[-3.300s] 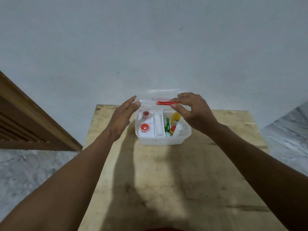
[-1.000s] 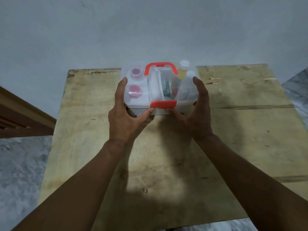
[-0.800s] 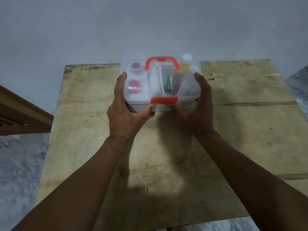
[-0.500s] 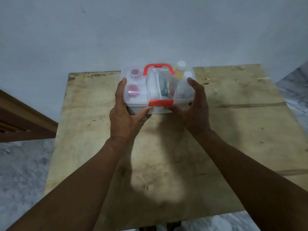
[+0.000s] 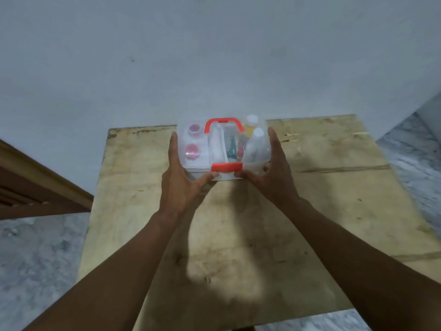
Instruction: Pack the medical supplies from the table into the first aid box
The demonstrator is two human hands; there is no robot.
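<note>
The clear first aid box sits near the far edge of the wooden table with its see-through lid down. A red handle lies flat on the lid and a red latch runs along its near side. Through the lid I make out two red-capped tubs at the left, a white roll in the middle, and white and yellow bottles at the right. My left hand grips the box's left end, thumb by the latch. My right hand grips the right end the same way.
A grey wall rises just behind the table's far edge. A brown wooden frame slants at the left. Grey marble floor shows on both sides of the table.
The open lid has come down over the box since the earliest frame. Both hands now clasp the box's ends with thumbs at the latch. In the last second only the view has shifted.
</note>
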